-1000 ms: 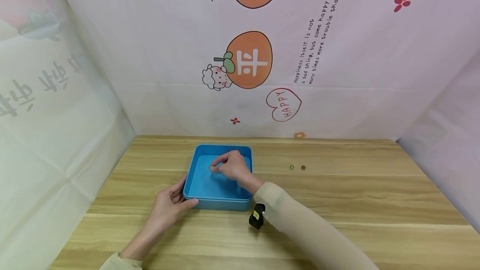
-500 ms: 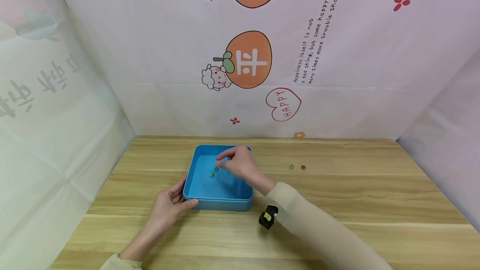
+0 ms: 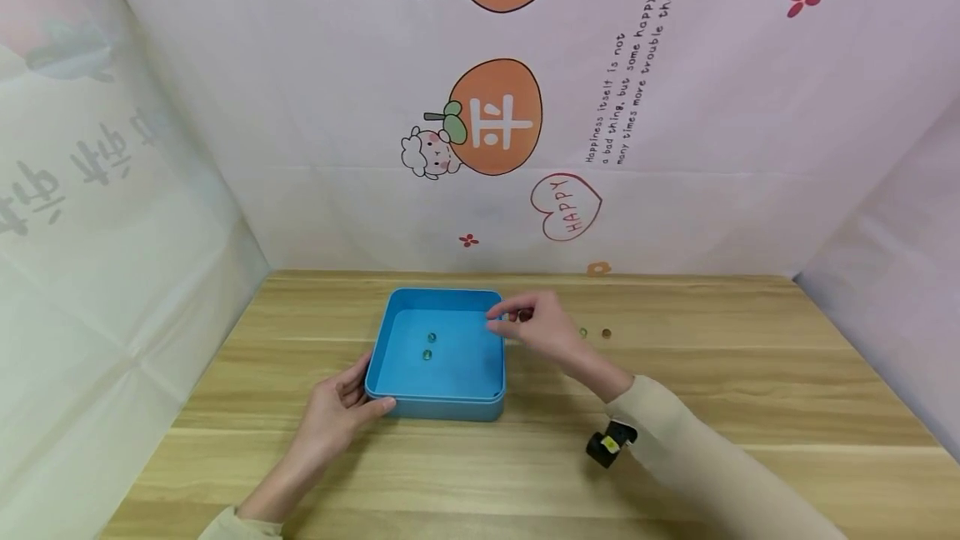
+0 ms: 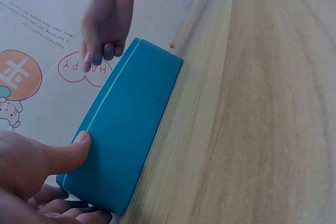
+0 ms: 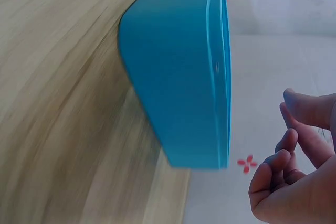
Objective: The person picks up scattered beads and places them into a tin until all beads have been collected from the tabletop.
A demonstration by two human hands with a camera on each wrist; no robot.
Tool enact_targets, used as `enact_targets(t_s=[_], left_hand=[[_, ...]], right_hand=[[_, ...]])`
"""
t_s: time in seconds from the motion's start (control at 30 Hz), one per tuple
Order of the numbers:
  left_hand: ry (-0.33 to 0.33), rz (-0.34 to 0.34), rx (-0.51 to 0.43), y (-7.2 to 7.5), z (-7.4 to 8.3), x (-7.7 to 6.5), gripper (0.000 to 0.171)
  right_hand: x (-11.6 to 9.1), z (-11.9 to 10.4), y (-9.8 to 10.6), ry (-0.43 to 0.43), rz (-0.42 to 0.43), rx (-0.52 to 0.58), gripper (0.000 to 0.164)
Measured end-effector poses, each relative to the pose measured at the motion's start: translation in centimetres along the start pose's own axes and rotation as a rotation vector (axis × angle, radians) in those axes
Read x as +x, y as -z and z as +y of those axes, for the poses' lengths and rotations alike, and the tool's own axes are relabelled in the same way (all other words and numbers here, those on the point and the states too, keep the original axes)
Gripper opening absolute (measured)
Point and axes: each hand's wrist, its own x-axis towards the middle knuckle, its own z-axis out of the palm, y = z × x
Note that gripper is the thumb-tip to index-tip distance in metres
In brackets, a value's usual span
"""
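Note:
A square blue box (image 3: 442, 408) sits on the table, its top uncovered. My left hand (image 3: 335, 419) grips its near left corner, thumb on the front wall and fingers around the left side; the left wrist view shows the thumb (image 4: 73, 153) against the wall. On the box floor lie two small greenish glass marbles, a far marble (image 3: 432, 337) and a near marble (image 3: 427, 354). My right hand (image 3: 546, 327) hovers at the box's right rim, holding nothing, thumb and forefinger apart. In the right wrist view its other fingers (image 5: 273, 169) are loosely bent.
Right of the box, a green marble (image 3: 582, 332) and a brown marble (image 3: 607, 333) lie on the wooden table (image 3: 712, 407). A printed cloth (image 3: 337, 107) hangs behind the table, with pale cloth at both sides. A black wrist camera (image 3: 610, 443) hangs below my right sleeve.
My right hand has let go of a marble in the box and moved right to the rim. The near marble has rolled slightly toward the front. My left hand stays on the box.

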Motion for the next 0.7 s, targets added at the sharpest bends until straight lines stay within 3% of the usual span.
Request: enact_targets(t_s=[0.7], left_hand=[[0.004, 0.004, 0.018, 0.0, -0.1, 0.0, 0.084]], right_hand=[[-4.4, 7.3, 8.4, -0.154, 0.184, -0.014, 0.034]])
